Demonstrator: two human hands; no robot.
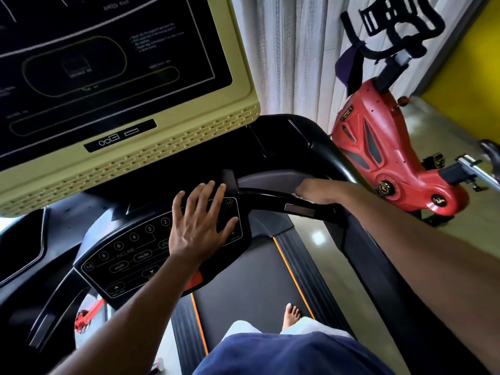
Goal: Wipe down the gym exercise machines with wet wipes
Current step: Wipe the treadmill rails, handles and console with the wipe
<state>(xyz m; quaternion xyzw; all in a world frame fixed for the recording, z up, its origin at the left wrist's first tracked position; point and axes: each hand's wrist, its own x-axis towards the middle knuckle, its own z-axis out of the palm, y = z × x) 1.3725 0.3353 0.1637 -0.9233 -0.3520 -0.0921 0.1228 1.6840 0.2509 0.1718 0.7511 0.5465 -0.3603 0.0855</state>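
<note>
I stand on a treadmill whose black control panel point(127, 255) carries round number buttons. My left hand point(201, 226) lies flat on the right part of that panel with its fingers spread and straight. My right hand point(316, 189) is blurred and curls over the black handlebar point(265, 197) to the right of the panel. A small white edge of a wet wipe point(297, 195) shows under its fingers, against the bar. Most of the wipe is hidden by the hand.
The big display point(108, 63) in a pale yellow frame hangs over the panel. The treadmill belt point(251, 280) with orange edging runs below, with my bare foot point(291, 315) on it. A red spin bike point(378, 136) stands to the right, before a white curtain point(292, 50).
</note>
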